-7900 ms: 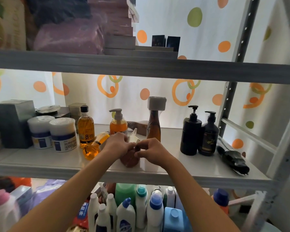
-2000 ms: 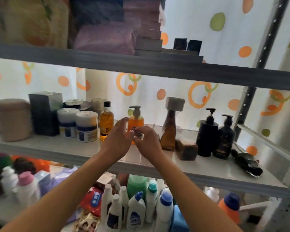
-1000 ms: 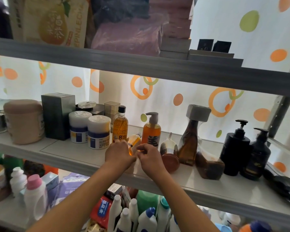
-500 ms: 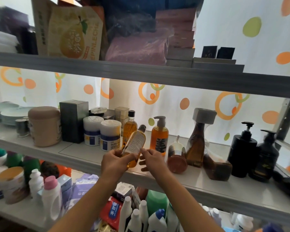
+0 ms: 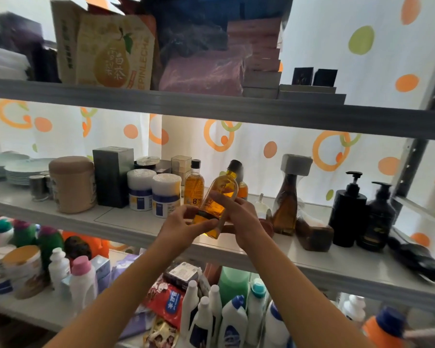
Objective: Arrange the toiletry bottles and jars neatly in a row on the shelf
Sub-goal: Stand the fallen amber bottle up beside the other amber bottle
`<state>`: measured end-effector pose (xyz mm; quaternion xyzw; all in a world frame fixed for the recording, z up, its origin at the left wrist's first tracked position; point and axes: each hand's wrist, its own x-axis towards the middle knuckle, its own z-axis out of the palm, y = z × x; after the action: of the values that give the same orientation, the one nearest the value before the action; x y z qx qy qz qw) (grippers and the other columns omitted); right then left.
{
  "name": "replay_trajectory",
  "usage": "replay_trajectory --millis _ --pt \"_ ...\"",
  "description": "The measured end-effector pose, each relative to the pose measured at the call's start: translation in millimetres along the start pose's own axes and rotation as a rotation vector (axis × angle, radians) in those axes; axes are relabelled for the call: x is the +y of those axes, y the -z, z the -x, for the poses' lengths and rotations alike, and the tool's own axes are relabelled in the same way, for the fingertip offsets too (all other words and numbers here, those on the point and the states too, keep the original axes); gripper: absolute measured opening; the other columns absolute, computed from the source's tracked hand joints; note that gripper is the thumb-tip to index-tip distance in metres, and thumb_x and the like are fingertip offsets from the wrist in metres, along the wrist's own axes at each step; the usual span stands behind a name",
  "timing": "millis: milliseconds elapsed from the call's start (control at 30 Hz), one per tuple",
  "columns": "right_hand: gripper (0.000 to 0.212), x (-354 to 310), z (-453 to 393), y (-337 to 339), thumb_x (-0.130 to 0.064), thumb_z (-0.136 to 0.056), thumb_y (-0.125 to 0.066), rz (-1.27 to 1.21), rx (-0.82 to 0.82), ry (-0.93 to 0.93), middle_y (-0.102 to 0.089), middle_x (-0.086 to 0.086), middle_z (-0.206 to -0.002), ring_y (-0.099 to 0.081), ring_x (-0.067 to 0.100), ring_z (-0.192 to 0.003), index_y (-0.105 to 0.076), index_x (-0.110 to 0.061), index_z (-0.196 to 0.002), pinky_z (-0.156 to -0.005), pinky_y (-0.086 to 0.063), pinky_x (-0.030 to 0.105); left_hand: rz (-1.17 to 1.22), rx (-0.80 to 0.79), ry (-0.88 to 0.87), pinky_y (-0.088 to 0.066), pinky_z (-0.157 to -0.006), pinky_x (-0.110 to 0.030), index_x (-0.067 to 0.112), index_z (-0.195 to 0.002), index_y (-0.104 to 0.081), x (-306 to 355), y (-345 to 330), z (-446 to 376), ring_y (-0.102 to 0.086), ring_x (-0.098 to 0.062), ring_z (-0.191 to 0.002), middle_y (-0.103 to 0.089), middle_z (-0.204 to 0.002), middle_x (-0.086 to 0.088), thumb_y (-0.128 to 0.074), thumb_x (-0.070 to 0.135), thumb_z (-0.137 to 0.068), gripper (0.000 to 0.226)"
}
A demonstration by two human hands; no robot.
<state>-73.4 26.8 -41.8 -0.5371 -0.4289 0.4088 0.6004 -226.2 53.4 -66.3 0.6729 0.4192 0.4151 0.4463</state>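
- The white middle shelf (image 5: 126, 223) ran across the centre of the frame, a flat, stiff board bearing the upright toiletries.
- The two squat white jars with blue labels (image 5: 154, 194) stood left of centre, touching each other; broad and stable, they looked best taken round the body.
- The clear amber bottle with a dark cap (image 5: 217, 200) was held tilted in mid-frame, just above the shelf's front edge, cap leaning up and to the right. It seemed a light, rigid plastic, smooth and perhaps slippery, so a grip round the labelled lower body looked safest.
- The left hand (image 5: 183, 226) was curled round the bottle's lower part, thumb across its front.
- The right hand (image 5: 244, 223) cupped the bottle's other side, with fingers (image 5: 224, 199) wrapping its middle.
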Motion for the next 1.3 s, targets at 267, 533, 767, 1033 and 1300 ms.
replay_trajectory --millis 267,533,767,1033,1300 --pt "0.067 -14.9 2.3 -4.7 -0.035 -0.064 -0.085 0.012 -0.133 0.096 -0.070 0.009 -0.117 -0.070 0.027 -0.104 -0.059 -0.018 -0.124 -0.081 -0.061 0.043 -0.011 0.138 -0.004 -0.050 -0.069 -0.021 0.019 -0.097 -0.068 -1.4 -6.7 16.5 -0.068 -0.009 -0.081 -0.073 -0.085 0.007 -0.087 0.041 -0.061 0.046" --pt "0.102 -36.1 12.0 -18.2 -0.058 -0.046 -0.091 0.050 0.059 0.196 -0.067 0.000 -0.116 -0.068 0.023 -0.105 -0.046 -0.024 -0.131 -0.086 -0.059 0.045 -0.047 0.336 -0.134 -0.038 -0.061 -0.008 0.025 -0.112 -0.052 10.9 -21.7 24.0 -0.058 0.002 -0.081 -0.060 -0.092 0.016 -0.087 0.046 -0.059 0.067" --pt "0.050 -51.8 20.2 9.2 -0.030 -0.074 -0.084 0.070 0.014 0.232 -0.065 -0.007 -0.106 -0.066 0.012 -0.093 -0.055 -0.026 -0.114 -0.067 -0.053 0.023 -0.025 0.216 -0.267 -0.048 -0.070 -0.012 0.029 -0.122 -0.053 18.8 -22.0 18.1 -0.064 -0.001 -0.090 -0.065 -0.103 0.014 -0.085 0.049 -0.061 0.072" --pt "0.039 -47.2 19.0 12.5 -0.033 -0.075 -0.083 0.271 0.048 0.313 -0.066 -0.012 -0.101 -0.064 0.005 -0.091 -0.059 -0.031 -0.106 -0.064 -0.047 0.015 0.031 0.258 -0.245 -0.052 -0.072 -0.017 0.026 -0.122 -0.051 10.6 -36.5 15.9 -0.065 -0.002 -0.088 -0.068 -0.105 0.009 -0.087 0.043 -0.061 0.073" --pt "0.050 -36.6 14.2 10.0 -0.034 -0.072 -0.086 0.297 0.087 0.317 -0.070 -0.007 -0.106 -0.066 0.009 -0.095 -0.063 -0.021 -0.115 -0.075 -0.056 0.023 -0.012 0.260 -0.249 -0.057 -0.079 -0.030 0.028 -0.122 -0.050 -1.6 -38.0 11.5 -0.066 -0.007 -0.091 -0.067 -0.106 0.009 -0.086 0.043 -0.063 0.070"
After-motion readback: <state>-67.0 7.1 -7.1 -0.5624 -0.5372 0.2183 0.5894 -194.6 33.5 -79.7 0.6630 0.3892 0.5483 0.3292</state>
